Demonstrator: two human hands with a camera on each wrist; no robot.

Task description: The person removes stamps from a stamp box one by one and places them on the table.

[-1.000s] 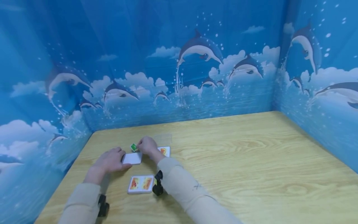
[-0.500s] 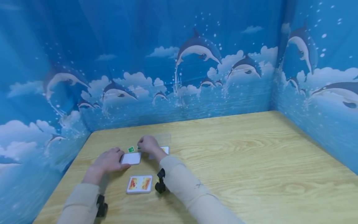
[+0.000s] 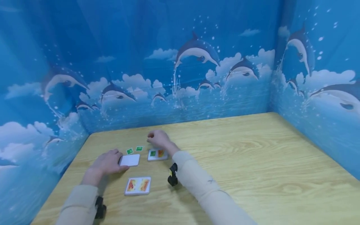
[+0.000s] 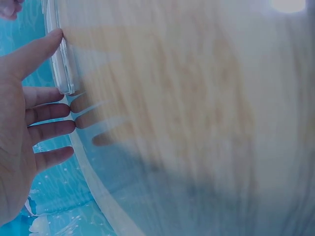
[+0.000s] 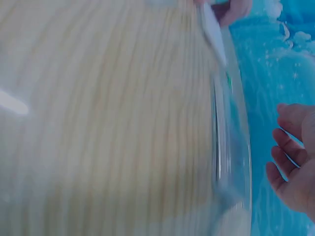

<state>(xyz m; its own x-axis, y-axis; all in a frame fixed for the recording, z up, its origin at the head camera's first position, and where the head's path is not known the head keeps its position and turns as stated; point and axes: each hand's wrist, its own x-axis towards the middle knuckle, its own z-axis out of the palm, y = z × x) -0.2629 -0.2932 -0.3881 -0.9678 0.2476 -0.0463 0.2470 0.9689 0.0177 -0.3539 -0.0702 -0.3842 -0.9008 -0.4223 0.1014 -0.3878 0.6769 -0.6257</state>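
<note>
My left hand (image 3: 108,162) holds a flat white card stack (image 3: 130,160) on the table by its edges. In the left wrist view the thumb is at one end of the stack (image 4: 61,54) and the index finger at the other. Two small green-pictured cards (image 3: 129,151) with white borders lie just behind it. My right hand (image 3: 158,139), fingers loosely bent and nothing between them, hovers behind a second stack (image 3: 157,155) that shows a green and an orange picture. The right wrist view shows that hand (image 5: 298,157) apart from the stack's edge.
A third stack (image 3: 137,186) with two orange-red pictures lies nearer to me, between the forearms. The wood-grain table (image 3: 239,162) stretches off to the right. Blue dolphin-print cloth (image 3: 182,62) stands along the back and sides.
My right hand has left a small green card on the table beside the first one and moved right and back. The left hand keeps its hold on the white stack.
</note>
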